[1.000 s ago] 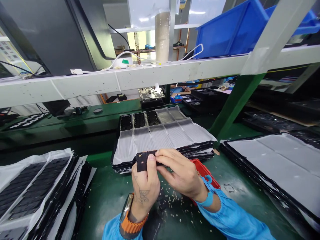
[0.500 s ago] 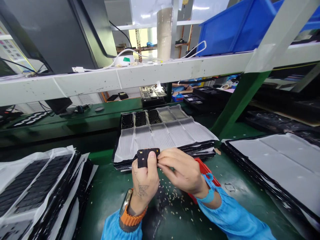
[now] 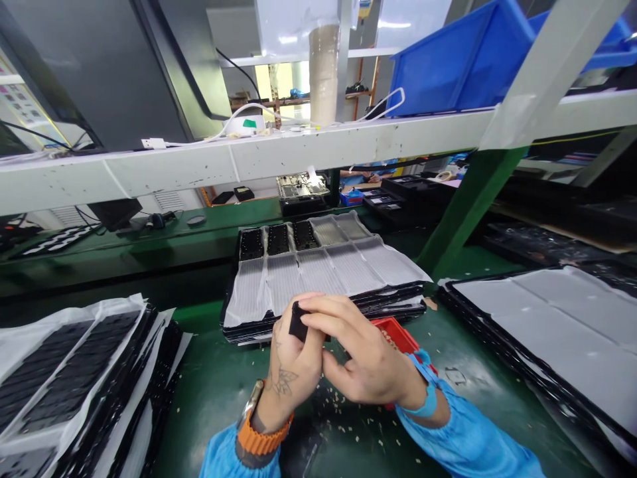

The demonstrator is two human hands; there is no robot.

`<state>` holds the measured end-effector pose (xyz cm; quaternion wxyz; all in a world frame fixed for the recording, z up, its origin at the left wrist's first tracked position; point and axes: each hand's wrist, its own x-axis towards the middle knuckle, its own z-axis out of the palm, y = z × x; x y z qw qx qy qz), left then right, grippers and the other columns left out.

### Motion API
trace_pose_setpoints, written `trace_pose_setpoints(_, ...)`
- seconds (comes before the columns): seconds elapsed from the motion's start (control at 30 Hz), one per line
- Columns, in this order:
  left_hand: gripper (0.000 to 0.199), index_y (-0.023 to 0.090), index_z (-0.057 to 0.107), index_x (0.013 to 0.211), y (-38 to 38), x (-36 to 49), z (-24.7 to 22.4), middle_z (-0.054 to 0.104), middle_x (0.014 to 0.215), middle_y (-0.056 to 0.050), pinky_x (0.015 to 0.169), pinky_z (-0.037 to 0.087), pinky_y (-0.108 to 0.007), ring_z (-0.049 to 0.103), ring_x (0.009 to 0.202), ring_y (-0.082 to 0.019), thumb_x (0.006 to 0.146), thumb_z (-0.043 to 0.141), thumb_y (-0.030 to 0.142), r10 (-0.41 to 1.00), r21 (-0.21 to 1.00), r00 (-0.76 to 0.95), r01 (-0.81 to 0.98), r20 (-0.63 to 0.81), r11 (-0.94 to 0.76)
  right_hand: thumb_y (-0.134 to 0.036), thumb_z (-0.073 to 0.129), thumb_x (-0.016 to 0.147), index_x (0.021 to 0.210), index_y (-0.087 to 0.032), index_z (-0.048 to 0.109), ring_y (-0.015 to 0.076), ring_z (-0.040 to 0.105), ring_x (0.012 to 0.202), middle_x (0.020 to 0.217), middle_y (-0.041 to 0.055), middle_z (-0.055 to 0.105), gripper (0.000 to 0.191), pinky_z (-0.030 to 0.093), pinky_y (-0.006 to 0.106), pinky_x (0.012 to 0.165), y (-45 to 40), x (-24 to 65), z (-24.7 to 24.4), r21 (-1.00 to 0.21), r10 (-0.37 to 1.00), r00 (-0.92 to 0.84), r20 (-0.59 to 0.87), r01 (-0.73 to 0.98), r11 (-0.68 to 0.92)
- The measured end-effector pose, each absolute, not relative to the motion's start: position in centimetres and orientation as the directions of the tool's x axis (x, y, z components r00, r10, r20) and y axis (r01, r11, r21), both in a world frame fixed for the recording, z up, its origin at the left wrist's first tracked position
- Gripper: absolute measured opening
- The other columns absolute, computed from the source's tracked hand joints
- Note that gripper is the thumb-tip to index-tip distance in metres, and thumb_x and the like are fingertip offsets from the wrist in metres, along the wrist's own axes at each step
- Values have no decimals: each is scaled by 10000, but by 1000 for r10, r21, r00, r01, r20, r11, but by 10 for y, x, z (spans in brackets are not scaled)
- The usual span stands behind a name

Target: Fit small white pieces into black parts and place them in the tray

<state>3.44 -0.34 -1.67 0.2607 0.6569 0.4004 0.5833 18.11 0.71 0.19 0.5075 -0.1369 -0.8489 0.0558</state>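
Observation:
A small black plate [image 3: 298,322] is held in my left hand [image 3: 293,362], tilted and partly covered by fingers. My right hand [image 3: 355,342] reaches over it from the right, its fingertips bent against the plate's upper part; whether they pinch anything small is hidden. Just beyond the hands lies a stack of trays with a white liner [image 3: 338,269], and black plates [image 3: 277,239] fill three pockets of its back row. A red bin [image 3: 395,332] holding small pale pieces sits partly behind my right hand. Many tiny pale bits are scattered on the green table [image 3: 368,438] below.
Stacked trays of black parts [image 3: 74,372] stand at the left. Another white-lined tray stack [image 3: 552,318] is at the right. A green-and-white post [image 3: 478,199] slants beside it. Overhead runs a white shelf [image 3: 298,154] with a blue bin [image 3: 458,66]. A person's hands show in the far background.
The black plate has turned from facing me to a tilted position. My right hand has moved over it, with its fingers now covering part of it. More of the red bin shows.

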Motion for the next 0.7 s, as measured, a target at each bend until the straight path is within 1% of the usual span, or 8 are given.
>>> trace_pose_setpoints(0.13,187,197,632,1163,-5,33,-16,727,1094,-44,975,537,-299,698,1039,-172,1009,527,184,823,799,-10,249,567,-547,26,528,914,1331,-82,573,258,560,1338,1291,173,663,433,557,449,1087,8,178,0,-185,258,-441,859,203,962)
trace_pose_setpoints(0.23,193,209,628,1132,-7,34,-15,730,1070,-31,943,549,-278,702,1019,-158,1001,501,145,808,780,-16,274,589,-563,32,529,931,1335,-60,581,262,557,1345,1286,187,671,417,569,441,1082,9,177,0,-175,247,-433,867,200,964)
trace_pose_setpoints(0.3,202,210,623,1103,-8,35,-15,735,1030,-28,881,567,-264,715,969,-152,1003,470,125,787,748,-13,318,617,-582,41,526,929,1339,-52,583,264,563,1342,1278,194,677,424,575,444,1077,8,176,0,-173,245,-424,872,202,964)
trace_pose_setpoints(0.4,221,197,613,1078,-9,37,-12,743,971,-41,814,585,-269,736,906,-163,999,436,92,742,668,-1,437,670,-602,57,525,922,1336,-68,593,261,583,1321,1256,189,694,438,592,448,1049,7,176,0,-172,247,-410,878,212,962)
trace_pose_setpoints(0.5,231,188,601,1053,-9,35,-10,739,926,-50,729,581,-260,738,831,-166,988,428,51,666,524,76,554,742,-647,65,526,919,1337,-87,601,254,610,1285,1247,180,707,451,615,442,1003,6,177,0,-178,259,-402,878,228,957)
trace_pose_setpoints(0.57,248,188,596,1007,-8,33,-10,725,896,-50,642,550,-249,709,734,-153,990,407,27,559,353,167,622,812,-699,65,528,916,1332,-90,608,250,626,1262,1242,177,713,451,624,435,984,5,178,1,-177,263,-395,880,242,954)
trace_pose_setpoints(0.63,257,179,601,996,-7,30,-11,718,902,-67,606,524,-258,681,693,-155,997,396,23,433,160,240,690,869,-706,65,538,910,1317,-89,619,249,640,1244,1229,173,721,443,629,424,975,5,178,1,-171,261,-389,884,250,953)
trace_pose_setpoints(0.7,255,169,611,1007,-6,27,-14,719,924,-89,607,512,-271,674,703,-168,1004,394,35,364,45,281,734,888,-678,60,545,906,1303,-96,630,247,655,1228,1209,162,730,435,636,413,966,6,178,2,-166,256,-383,887,253,953)
